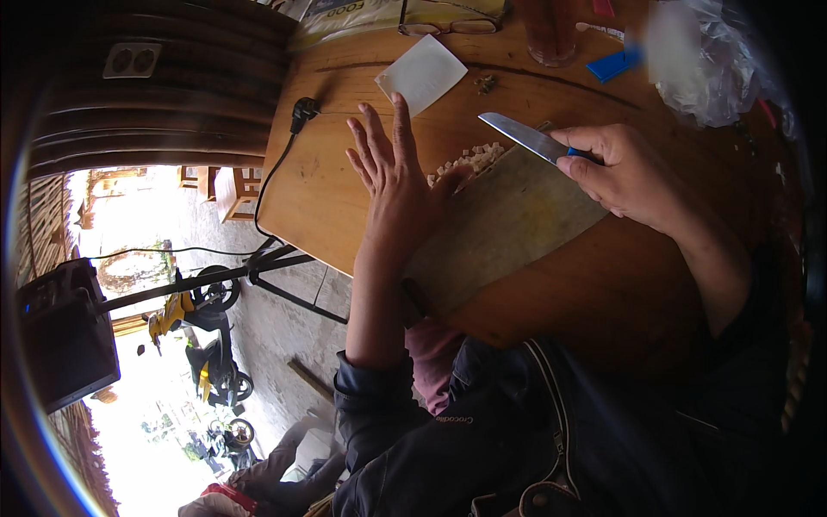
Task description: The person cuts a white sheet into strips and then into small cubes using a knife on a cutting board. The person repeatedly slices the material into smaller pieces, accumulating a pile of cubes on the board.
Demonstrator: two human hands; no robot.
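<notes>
Wooden desk (306, 185), brown, fills most of the view. Grey board (491, 246) lies on it in front of the person, faint yellow stain about mid-surface. Clear plastic bag (719, 73) crumpled at the desk's far right.

The right grip (633, 177) is clamped on the handle of a knife. The left grip (396, 194) is empty: fingers spread, all apart, palm down over the board's left side. Thumb is near the cubes, index tip overlaps the paper's near edge in view; can't tell if either touches.

The knife (521, 138) has a blue handle and plain blade, tip aimed far left, past the board's far edge. White paper (426, 73) flat on the desk, beyond the left fingers. Eyeglasses (448, 28) sit further back. Blue piece (614, 64) near the bag. Black plug (304, 110) at the desk's left edge, cord hanging down.

Pale cubes (481, 157), small, heaped along the board's far-left edge, between both grips; can't tell if on board or desk.
</notes>
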